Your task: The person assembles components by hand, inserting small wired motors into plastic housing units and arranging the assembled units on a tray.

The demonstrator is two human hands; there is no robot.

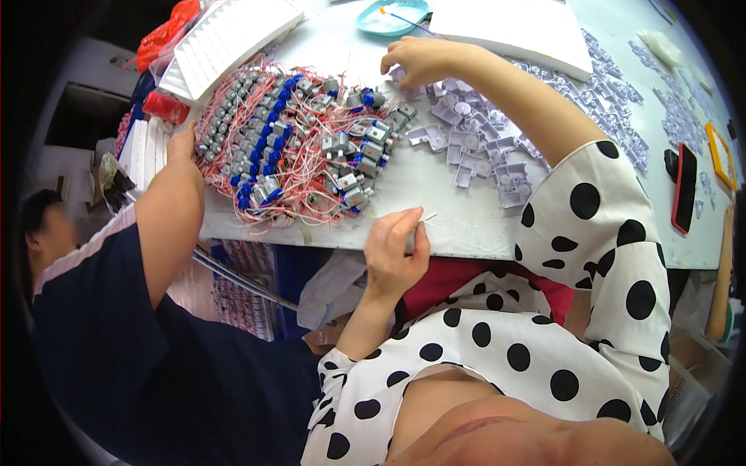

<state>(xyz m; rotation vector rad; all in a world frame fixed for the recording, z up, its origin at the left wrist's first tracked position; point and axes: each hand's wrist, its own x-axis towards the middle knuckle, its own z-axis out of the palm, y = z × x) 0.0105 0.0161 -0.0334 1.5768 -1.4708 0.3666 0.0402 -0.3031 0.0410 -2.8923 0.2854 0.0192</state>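
My left hand (396, 248) is at the near edge of the white table (435, 217), its fingers pinched on a small grey piece with a thin pale wire sticking out. My right hand (420, 58) reaches far across. Its fingers curl down onto a spread of grey plastic housings (474, 147), and whether it holds one is hidden. To the left lies a heap of small grey and blue motors with red and white wires (299, 144).
A co-worker in a dark shirt sits at my left, with one hand (183, 144) on the heap's left edge. White ribbed trays (233, 35), a teal dish with a brush (392, 15) and a white tray (513, 27) stand at the back. A red phone (685, 186) lies at right.
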